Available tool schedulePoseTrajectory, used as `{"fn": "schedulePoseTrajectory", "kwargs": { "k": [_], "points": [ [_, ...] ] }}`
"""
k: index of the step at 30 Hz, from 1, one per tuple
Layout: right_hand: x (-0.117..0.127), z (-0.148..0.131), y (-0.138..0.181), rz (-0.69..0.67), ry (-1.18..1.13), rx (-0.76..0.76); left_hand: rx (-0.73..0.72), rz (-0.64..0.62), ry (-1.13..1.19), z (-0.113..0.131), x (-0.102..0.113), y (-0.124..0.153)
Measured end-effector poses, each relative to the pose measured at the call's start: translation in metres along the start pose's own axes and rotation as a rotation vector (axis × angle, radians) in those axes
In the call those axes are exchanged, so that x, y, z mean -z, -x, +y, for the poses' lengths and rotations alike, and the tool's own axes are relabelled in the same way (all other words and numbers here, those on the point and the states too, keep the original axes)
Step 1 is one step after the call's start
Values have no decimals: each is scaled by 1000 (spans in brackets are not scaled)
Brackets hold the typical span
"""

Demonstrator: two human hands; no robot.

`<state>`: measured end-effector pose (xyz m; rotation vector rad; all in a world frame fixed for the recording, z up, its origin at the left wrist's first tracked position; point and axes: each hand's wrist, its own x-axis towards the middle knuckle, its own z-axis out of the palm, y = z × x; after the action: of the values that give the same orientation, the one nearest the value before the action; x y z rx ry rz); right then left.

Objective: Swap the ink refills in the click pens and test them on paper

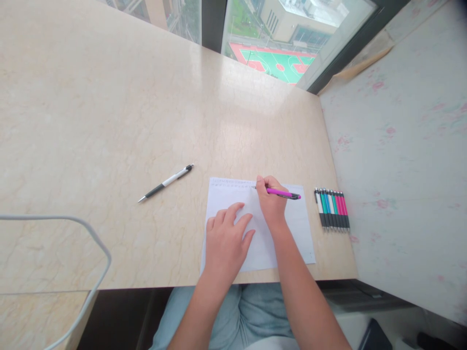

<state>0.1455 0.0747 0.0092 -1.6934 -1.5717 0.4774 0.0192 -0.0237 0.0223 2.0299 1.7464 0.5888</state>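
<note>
One sheet of paper (260, 255) lies near the front edge of the tabletop (109, 121), with small marks (229, 183) in rows along its top. The right hand (270, 194) grips the purple pen (280, 193) in a writing hold, its tip at the right end of the marks; the left hand (226, 236) holds nothing, resting on the sheet with its fingers loosely spread.

To write this line well, the left hand should press just enough to stop the sheet sliding, and stay below the rows so as not to smudge them. The pen leans well over to the right, so a light, even pressure would suit it, with the right hand gliding sideways, level with the top edge, rather than pivoting at the wrist. Small strokes want the fingers near the tip, as they seem to be.

The marks are too faint and tiny to read, and whether the tip touches the sheet cannot be told. The right hand hides part of the top edge, and the forearms cover stretches of the bottom one. The pen row (332, 210) is packed too tightly for a sure count, and the cable (99, 238) runs out of view
</note>
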Motion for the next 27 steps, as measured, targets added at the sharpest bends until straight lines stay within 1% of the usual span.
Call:
{"fn": "schedulePoseTrajectory", "kwargs": {
  "k": [4, 10, 14, 21, 23, 26, 27],
  "points": [
    [-1, 1, 1, -28, 10, 15, -8, 3, -5, -1, -3, 1],
    [-2, 2, 1, 2, 50, 29, -7, 3, -5, -2, -4, 1],
    [-1, 3, 1, -11, 53, 34, 3, 2, 2, -1, -3, 0],
    [0, 3, 1, 4, -12, 10, -3, 11, -1, -1, -3, 1],
    [1, 5, 0, 18, -87, -36, -4, 12, -2, -2, -3, 1],
    [4, 12, 0, 62, -358, -170, -6, 7, 1, -2, -3, 1],
    [4, 15, 0, 66, -446, -193, -6, 6, 2, -2, -3, 1]
  ]
}}
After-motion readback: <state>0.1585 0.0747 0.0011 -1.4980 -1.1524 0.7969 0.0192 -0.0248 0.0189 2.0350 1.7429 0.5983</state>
